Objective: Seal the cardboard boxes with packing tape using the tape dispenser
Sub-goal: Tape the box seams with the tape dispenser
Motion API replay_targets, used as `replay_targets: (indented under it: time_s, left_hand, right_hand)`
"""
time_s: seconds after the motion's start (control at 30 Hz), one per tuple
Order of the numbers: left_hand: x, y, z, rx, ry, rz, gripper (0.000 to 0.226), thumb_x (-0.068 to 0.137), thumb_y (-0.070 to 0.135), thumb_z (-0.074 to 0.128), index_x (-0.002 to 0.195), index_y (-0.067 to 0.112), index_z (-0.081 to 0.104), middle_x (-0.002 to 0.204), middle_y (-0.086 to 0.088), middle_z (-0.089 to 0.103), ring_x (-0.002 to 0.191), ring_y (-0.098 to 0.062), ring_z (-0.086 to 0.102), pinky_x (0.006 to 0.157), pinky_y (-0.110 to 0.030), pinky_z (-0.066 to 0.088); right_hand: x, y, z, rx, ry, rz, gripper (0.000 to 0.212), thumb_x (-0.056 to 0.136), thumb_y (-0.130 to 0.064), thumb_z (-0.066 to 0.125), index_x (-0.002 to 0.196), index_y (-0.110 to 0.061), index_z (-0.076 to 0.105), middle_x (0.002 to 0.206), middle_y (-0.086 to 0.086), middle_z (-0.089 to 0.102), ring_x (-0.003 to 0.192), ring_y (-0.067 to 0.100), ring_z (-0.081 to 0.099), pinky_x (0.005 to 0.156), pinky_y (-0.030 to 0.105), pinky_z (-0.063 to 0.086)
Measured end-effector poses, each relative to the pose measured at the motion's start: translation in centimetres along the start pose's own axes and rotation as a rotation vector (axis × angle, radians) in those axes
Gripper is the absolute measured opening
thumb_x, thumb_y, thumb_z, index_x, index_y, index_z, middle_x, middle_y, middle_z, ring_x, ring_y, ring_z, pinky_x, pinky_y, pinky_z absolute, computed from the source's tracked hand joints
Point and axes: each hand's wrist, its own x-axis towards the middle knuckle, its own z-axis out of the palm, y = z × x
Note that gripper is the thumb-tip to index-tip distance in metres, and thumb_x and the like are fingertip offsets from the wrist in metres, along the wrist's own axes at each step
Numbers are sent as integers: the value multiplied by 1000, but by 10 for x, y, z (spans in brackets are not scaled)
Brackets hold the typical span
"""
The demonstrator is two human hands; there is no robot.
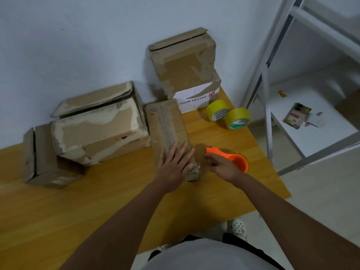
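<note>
A long narrow cardboard box [167,125] lies on the wooden table [97,207], a strip of clear tape running along its top. My left hand [174,164] presses flat on the box's near end, fingers straight. My right hand [222,166] grips the orange tape dispenser [233,158] just right of that end, close to the box's near corner. A large worn box [99,123] sits left of the narrow one, with a small box [44,158] at the far left.
Two stacked boxes [185,65] stand against the wall at the back. Two yellow tape rolls [228,114] lie at the back right. The table's right edge is near the dispenser. A white metal shelf [292,106] with a phone stands to the right.
</note>
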Motion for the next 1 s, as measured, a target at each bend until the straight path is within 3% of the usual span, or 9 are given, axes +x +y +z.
replay_targets:
  time_s: [0.13, 0.27, 0.43, 0.57, 0.67, 0.83, 0.93, 1.0]
  left_hand:
    - [0, 0, 1, 2, 0, -2, 61, 92, 62, -16, 151, 44, -13, 162, 16, -19, 149, -15, -24, 119, -52, -9]
    - [-1, 0, -4, -86, -3, 5, 60, 95, 61, -8, 153, 45, -6, 162, 18, -16, 147, -11, -26, 119, -50, -13]
    - [-7, -12, -12, -359, -24, 113, 50, 105, 50, 14, 155, 44, 11, 162, 23, -8, 146, -3, -26, 116, -42, -24]
    - [-8, -25, -12, -228, -63, 220, 56, 102, 57, 16, 155, 42, 12, 162, 20, -11, 147, -10, -27, 117, -45, -22]
    - [-6, -30, -6, -82, -43, 263, 64, 99, 61, 29, 156, 40, 8, 164, 15, -10, 149, -19, -23, 120, -51, -13]
    - [-8, -20, -2, 84, 104, 285, 77, 89, 48, 65, 154, 28, 30, 162, 3, 24, 150, -34, 15, 117, -59, 22]
    - [-9, -22, -1, 28, 76, 253, 83, 86, 59, 55, 156, 35, 18, 164, 7, 15, 152, -27, 2, 120, -54, 6]
    - [-8, -16, -2, -20, 70, 199, 84, 82, 74, 48, 153, 38, 20, 161, 9, 19, 152, -25, 3, 121, -56, 5]
  right_hand:
    - [-5, 4, -13, 42, 65, 12, 28, 92, -11, 63, 120, -11, 63, 107, 8, 64, 103, 21, 59, 87, 31, 45]
    - [-14, 5, -15, 217, 103, -28, 22, 89, -3, 66, 110, -5, 62, 86, 10, 61, 83, 24, 58, 81, 40, 47]
    - [-25, 14, -10, 326, 134, -49, 31, 88, -11, 69, 113, -18, 51, 80, 14, 61, 76, 22, 63, 75, 38, 49]
    - [-24, 13, -9, 270, 160, -115, 36, 90, -12, 68, 119, -20, 47, 78, 8, 65, 78, 24, 66, 79, 42, 51]
    - [-23, 13, -10, 200, 186, -154, 39, 90, -13, 67, 123, -22, 47, 81, 5, 66, 79, 23, 67, 80, 46, 53]
    - [-24, 16, -2, 183, 283, -156, 40, 89, -10, 68, 122, -20, 49, 81, 1, 66, 77, 15, 68, 76, 41, 54]
    - [-24, 16, 0, 159, 312, -168, 36, 92, -15, 65, 124, -19, 49, 83, 3, 68, 77, 10, 67, 70, 27, 51]
    - [-25, 15, 2, 130, 355, -189, 35, 94, -18, 63, 125, -17, 49, 82, 3, 69, 75, 7, 66, 66, 18, 49]
